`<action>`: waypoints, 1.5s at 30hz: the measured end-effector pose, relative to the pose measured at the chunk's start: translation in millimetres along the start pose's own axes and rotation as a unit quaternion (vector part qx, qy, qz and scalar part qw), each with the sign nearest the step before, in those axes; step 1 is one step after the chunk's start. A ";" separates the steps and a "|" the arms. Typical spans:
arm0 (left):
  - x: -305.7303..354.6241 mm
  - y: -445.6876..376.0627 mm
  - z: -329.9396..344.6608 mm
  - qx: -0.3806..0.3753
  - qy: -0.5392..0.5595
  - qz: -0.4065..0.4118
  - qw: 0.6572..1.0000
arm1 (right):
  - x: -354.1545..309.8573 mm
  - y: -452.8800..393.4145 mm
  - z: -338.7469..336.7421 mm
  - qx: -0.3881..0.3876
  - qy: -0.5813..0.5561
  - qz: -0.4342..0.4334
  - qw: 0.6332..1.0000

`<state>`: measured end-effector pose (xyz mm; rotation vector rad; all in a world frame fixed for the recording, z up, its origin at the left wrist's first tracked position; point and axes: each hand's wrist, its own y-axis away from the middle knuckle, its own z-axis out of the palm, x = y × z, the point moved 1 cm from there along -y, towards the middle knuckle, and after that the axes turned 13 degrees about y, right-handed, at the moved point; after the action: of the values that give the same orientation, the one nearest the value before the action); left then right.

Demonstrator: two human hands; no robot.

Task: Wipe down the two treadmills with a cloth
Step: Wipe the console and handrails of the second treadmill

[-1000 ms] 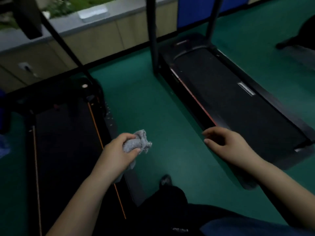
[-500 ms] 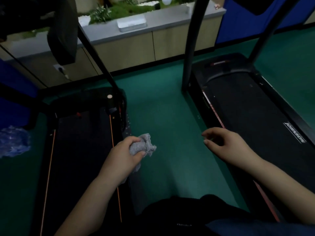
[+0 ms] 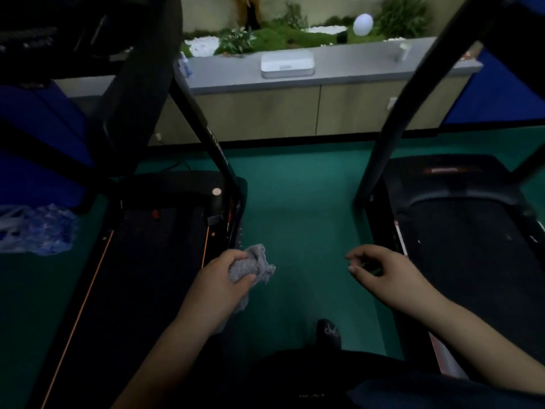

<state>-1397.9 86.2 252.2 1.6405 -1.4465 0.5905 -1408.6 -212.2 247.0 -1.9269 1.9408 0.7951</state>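
Two black treadmills flank a strip of green floor. The left treadmill (image 3: 147,261) has orange lines along its belt; the right treadmill (image 3: 472,246) has a red and white side strip. My left hand (image 3: 218,284) grips a crumpled grey cloth (image 3: 253,265) in the air beside the left treadmill's right edge. Over the floor near the right treadmill's left edge, my right hand (image 3: 383,273) hangs with loosely curled fingers and holds nothing.
Black uprights (image 3: 206,125) (image 3: 395,122) rise from both treadmills' front ends. A beige cabinet with a grey top (image 3: 324,84) and plants stands behind. A bluish plastic bag (image 3: 38,228) lies on the floor at left. My dark shoe (image 3: 327,332) shows below.
The view has tilted up and turned left, so both treadmills' front ends and the cabinet now show. Both hands keep the same pose, the left still gripping the cloth.
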 end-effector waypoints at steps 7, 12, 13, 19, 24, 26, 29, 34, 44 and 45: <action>51.6 -75.4 -20.9 0.100 0.035 -0.007 0.994 | -23.4 -134.2 -46.3 -0.020 0.013 -0.109 0.994; 60.1 -100.4 -32.6 0.123 0.038 -0.029 0.991 | -45.3 -194.1 -46.6 -0.041 0.005 -0.140 0.989; 59.5 -105.3 -34.7 0.123 0.041 -0.034 0.991 | -48.6 -202.5 -44.5 -0.045 0.002 -0.144 0.989; 49.1 -142.7 -56.1 0.099 0.036 -0.057 0.993 | -63.4 -243.9 -31.1 -0.055 0.009 -0.142 0.988; 49.4 -181.5 -79.7 0.097 0.032 -0.040 0.994 | -81.2 -274.2 -28.7 -0.043 -0.005 -0.128 0.991; 52.9 -198.3 -85.5 0.092 0.026 -0.023 0.995 | -83.9 -284.3 -30.3 -0.029 -0.011 -0.120 0.992; 63.2 -224.5 -87.0 0.077 0.016 0.004 0.997 | -78.4 -293.5 -34.8 -0.003 -0.020 -0.100 0.995; 86.5 -267.0 -70.8 0.030 0.007 0.027 0.999 | -49.6 -297.7 -52.5 0.018 -0.026 -0.044 0.999; 173.1 -372.5 13.8 -0.059 -0.021 0.090 0.994 | 41.0 -329.5 -129.1 0.090 -0.035 0.054 0.994; 185.3 -383.0 24.7 -0.066 -0.021 0.098 0.993 | 51.5 -333.7 -139.5 0.097 -0.032 0.063 0.993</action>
<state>-994.5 -48.6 278.9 1.4274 -1.6543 0.5583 -1059.6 -317.6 271.0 -1.6616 2.0341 0.6655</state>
